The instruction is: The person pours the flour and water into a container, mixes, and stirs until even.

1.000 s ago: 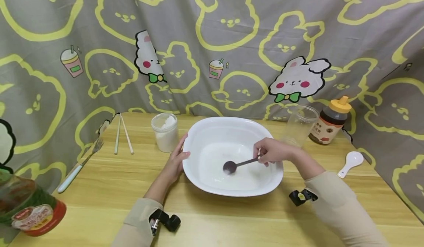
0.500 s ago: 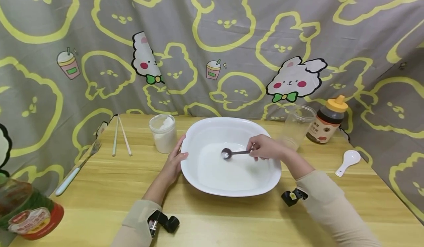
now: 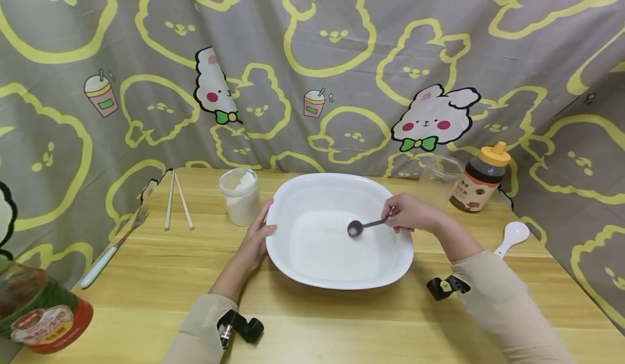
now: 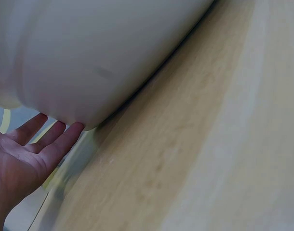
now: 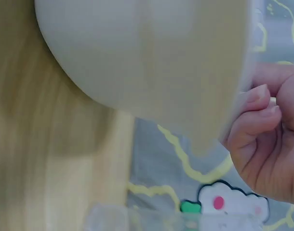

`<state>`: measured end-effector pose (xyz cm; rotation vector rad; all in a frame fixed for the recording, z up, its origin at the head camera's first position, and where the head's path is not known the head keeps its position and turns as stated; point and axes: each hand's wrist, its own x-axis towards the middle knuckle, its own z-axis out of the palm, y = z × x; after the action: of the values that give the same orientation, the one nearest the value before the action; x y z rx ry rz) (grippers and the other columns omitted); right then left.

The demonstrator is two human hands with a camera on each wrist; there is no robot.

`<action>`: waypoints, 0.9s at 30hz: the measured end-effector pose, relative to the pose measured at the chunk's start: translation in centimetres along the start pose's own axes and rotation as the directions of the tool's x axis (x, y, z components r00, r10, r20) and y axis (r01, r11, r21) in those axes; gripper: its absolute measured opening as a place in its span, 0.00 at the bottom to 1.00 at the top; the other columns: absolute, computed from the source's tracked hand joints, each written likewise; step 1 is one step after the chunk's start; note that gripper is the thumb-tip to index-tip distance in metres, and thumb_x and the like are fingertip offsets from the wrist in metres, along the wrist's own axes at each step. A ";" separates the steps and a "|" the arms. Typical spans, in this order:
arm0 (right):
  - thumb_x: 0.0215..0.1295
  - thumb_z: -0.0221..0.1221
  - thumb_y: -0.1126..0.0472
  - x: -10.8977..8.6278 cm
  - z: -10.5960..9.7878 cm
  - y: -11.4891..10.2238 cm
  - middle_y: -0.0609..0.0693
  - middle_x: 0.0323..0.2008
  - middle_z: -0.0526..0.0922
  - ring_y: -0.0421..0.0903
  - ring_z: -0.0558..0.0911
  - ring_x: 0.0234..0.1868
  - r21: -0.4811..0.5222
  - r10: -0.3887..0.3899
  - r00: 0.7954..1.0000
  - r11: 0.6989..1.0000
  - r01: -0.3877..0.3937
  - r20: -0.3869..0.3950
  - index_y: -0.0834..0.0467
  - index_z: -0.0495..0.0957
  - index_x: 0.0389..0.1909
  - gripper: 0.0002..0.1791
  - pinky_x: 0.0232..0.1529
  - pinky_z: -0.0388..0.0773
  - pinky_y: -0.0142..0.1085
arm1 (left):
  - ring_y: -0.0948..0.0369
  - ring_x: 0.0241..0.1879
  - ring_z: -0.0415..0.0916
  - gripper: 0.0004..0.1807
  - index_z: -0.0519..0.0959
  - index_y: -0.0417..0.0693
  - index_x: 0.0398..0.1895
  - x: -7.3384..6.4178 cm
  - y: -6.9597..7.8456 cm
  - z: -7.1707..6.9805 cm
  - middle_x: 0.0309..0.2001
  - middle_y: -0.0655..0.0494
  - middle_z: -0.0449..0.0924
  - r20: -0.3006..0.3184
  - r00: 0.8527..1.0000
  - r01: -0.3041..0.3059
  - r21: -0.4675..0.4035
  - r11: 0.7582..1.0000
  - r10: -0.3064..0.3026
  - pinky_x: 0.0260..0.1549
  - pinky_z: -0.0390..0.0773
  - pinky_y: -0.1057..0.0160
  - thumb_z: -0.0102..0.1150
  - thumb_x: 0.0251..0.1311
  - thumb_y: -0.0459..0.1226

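A white basin (image 3: 337, 177) stands mid-table with a whitish, glossy layer in its bottom. My left hand (image 3: 253, 239) holds its left side, thumb over the rim; in the left wrist view the fingertips (image 4: 75, 129) touch the outer wall. Over the basin's right part, my right hand (image 3: 410, 213) pinches the handle of a small dark measuring spoon (image 3: 355, 228). White stuff sits in the spoon's round bowl, which is low inside the basin. The right wrist view shows the right fingers curled beside the rim, the spoon hidden by the basin wall.
Left of the basin is a clear jar of white powder (image 3: 242, 204). Chopsticks (image 3: 183, 201), a fork (image 3: 116, 247) and a red-based jar (image 3: 46, 320) lie farther left. A clear jar (image 3: 437, 182), honey-coloured squeeze bottle (image 3: 476, 185) and white spoon (image 3: 515, 234) are on the right.
The measuring spoon went up and left inside the basin, then back to the right with my right hand. My left hand stays at the basin's left rim.
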<state>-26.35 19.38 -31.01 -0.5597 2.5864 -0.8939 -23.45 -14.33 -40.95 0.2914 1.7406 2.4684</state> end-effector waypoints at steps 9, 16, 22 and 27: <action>0.54 0.54 0.69 2.5 3.2 -1.0 0.53 0.15 0.75 0.40 0.66 0.12 0.110 -0.138 0.987 0.985 0.130 0.078 0.66 0.73 0.33 0.06 0.13 0.63 0.29 | 0.40 0.52 0.57 0.37 0.49 0.60 0.66 0.0 0.0 -0.1 0.60 0.41 0.55 0.002 1.000 0.007 0.007 1.000 -0.007 0.41 0.70 0.50 0.44 0.51 0.32; 0.51 0.54 0.71 0.3 1.9 -0.6 0.52 0.13 0.73 0.40 0.64 0.10 0.129 -0.193 0.951 0.978 0.166 0.241 0.64 0.75 0.28 0.03 0.11 0.61 0.27 | 0.41 0.53 0.56 0.37 0.48 0.59 0.66 0.0 0.2 -0.1 0.61 0.44 0.52 0.003 1.000 0.006 0.005 1.000 -0.006 0.42 0.69 0.50 0.44 0.50 0.32; 0.45 0.52 0.73 -1.0 -1.4 0.0 0.50 0.11 0.72 0.39 0.64 0.10 -0.005 -0.078 0.973 0.997 0.081 0.217 0.63 0.75 0.25 0.06 0.10 0.60 0.27 | 0.41 0.54 0.55 0.37 0.48 0.59 0.66 0.0 0.2 -0.1 0.62 0.46 0.51 0.005 1.000 0.004 -0.001 1.000 -0.004 0.43 0.69 0.50 0.44 0.50 0.32; 0.47 0.51 0.73 0.3 -1.9 0.2 0.51 0.12 0.73 0.40 0.64 0.11 -0.063 -0.017 0.997 0.998 0.022 0.072 0.66 0.75 0.27 0.06 0.11 0.61 0.29 | 0.40 0.55 0.54 0.37 0.48 0.58 0.66 0.1 0.1 0.0 0.62 0.45 0.51 0.012 1.000 -0.003 -0.015 1.000 0.003 0.43 0.68 0.50 0.44 0.50 0.32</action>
<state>-27.45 20.36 -29.83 -0.6239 2.5564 -0.7856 -23.51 -14.34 -40.88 0.3069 1.7179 2.4757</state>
